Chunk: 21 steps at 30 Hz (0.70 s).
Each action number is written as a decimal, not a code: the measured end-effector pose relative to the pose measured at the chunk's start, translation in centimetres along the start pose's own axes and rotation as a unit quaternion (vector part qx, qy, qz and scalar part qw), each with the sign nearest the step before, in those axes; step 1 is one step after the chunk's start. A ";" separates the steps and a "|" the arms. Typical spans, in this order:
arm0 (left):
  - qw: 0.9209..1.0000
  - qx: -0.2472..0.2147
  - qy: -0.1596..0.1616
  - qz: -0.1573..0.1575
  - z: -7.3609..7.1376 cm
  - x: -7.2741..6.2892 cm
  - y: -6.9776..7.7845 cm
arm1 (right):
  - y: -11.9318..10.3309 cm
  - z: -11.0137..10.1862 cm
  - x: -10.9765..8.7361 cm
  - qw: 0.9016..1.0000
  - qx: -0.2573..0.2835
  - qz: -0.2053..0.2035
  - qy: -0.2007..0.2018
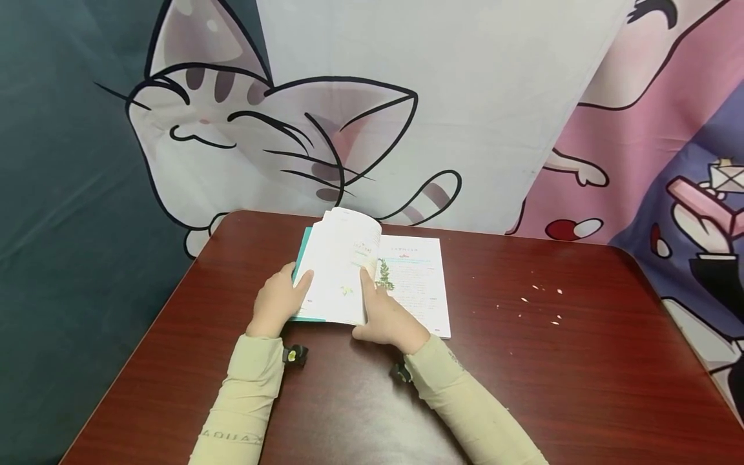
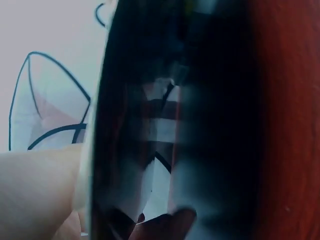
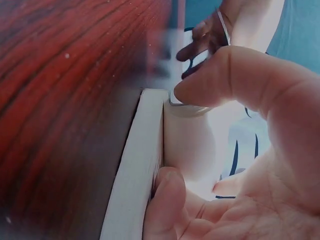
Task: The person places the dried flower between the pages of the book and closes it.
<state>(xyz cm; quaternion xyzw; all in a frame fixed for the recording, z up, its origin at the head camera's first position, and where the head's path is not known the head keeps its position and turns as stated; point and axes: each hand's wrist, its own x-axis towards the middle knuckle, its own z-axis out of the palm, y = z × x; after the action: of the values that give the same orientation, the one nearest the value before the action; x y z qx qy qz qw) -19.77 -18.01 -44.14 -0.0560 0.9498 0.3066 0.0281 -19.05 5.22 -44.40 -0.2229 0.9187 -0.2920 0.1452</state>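
An open book (image 1: 421,284) lies on the table, its left part raised and bowed, with a teal cover edge showing. My left hand (image 1: 276,298) grips the book's left edge, thumb over the white page; its other fingers are mostly hidden. In the left wrist view, a dark glossy surface, apparently the cover, fills the middle beside my left hand (image 2: 35,190). Near the book's middle and bottom edge, my right hand (image 1: 388,316) holds the raised pages (image 1: 334,271). The right wrist view shows my right thumb (image 3: 225,80) at those pages and fingers beside the thick page block (image 3: 135,165).
The reddish-brown table (image 1: 558,381) carries small pale flakes (image 1: 555,321) right of the book. Behind it hangs a cloth backdrop (image 1: 482,84) with a cartoon cat. Dark wrist cameras (image 1: 295,355) are strapped at both sleeves.
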 end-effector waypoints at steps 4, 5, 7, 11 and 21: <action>0.997 -0.075 -0.016 -0.014 -0.9 0.0 -0.1 | 0.4 -0.3 0.2 0.999 0.028 -0.038 -0.004; 0.995 -0.095 -0.017 -0.012 -1.1 0.0 -0.1 | 0.5 -0.4 0.2 0.998 0.035 -0.048 -0.004; 0.990 -0.137 -0.017 -0.005 -1.5 0.0 -0.1 | 0.7 -0.7 0.3 0.996 0.053 -0.066 -0.005; 0.976 -0.213 -0.023 0.026 -2.2 -0.2 0.2 | 0.9 -1.5 0.4 0.996 0.069 -0.056 -0.003; 0.924 -0.360 -0.067 0.108 -2.6 -1.5 3.2 | 1.2 -3.3 0.3 0.979 0.197 -0.005 0.052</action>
<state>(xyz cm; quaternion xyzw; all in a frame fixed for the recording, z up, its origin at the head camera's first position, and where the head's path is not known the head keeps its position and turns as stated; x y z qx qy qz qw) -18.73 -16.80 -40.03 0.0614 0.7717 0.6319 0.0366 -21.00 7.50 -42.61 -0.1794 0.8479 -0.4796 0.1370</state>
